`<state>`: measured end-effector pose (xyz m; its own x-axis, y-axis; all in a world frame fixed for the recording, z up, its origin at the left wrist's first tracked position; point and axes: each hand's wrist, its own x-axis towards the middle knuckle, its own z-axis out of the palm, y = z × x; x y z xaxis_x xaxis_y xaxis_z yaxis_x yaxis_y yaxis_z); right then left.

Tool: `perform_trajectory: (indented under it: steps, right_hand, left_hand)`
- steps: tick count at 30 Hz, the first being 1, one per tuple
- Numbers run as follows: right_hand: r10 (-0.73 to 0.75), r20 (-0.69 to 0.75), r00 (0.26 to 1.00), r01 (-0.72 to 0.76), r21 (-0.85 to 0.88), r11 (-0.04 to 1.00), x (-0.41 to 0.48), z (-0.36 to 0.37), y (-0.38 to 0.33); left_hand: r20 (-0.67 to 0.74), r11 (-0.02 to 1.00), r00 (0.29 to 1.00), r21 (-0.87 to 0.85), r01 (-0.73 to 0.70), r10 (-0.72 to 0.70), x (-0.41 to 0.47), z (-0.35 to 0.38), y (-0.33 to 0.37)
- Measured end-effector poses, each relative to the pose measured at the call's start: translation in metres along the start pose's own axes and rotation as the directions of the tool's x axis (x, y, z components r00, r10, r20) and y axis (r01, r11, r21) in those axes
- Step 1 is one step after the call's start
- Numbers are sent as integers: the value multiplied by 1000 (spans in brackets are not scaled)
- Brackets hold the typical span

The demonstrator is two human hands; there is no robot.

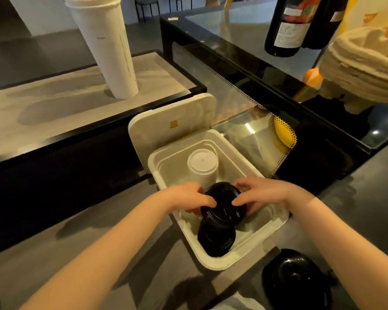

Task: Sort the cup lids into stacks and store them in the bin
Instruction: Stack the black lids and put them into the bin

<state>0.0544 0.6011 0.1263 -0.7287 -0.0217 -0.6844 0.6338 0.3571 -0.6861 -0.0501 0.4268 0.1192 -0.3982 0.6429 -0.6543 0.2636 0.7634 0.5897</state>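
Partly hidden lids [225, 210], left hand [188, 196], right hand [264, 191]

The left hand [187, 198] and right hand [267, 193] cover the sides of the stack of black lids [224, 209] they grip, and the fingers beneath it are out of sight. That stack hides the top of a second black stack [215, 240] in the bin [251, 249] and the foot of the white lid stack [203, 166]. The lid counts cannot be told. The top edge cuts off the white cup tower [103, 48] and two dark bottles [287, 25], whose labels are blurred. A black lid pile [298, 280] at the near right corner of the worktop [121, 242] runs off the bottom edge.
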Motion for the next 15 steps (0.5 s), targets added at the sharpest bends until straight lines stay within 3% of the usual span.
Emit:
perform_trajectory:
  steps: [4, 8, 11, 15]
  right_hand:
    - [82, 25, 996, -78, -129, 989, 12, 15, 13]
    - [91, -21, 996, -93, -343, 935, 20, 23, 14]
    - [100, -44, 994, -109, -471, 875, 26, 32, 17]
    - [68, -123, 990, -132, -642, 755, 30, 42, 26]
  left_hand:
    - [76, 944, 993, 325, 58, -88, 13, 10, 6]
    - [197, 919, 967, 387, 77, -164, 25, 23, 10]
    - [173, 864, 973, 501, 48, -155, 24, 29, 10]
    - [86, 718, 995, 696, -20, -55, 24, 39, 4]
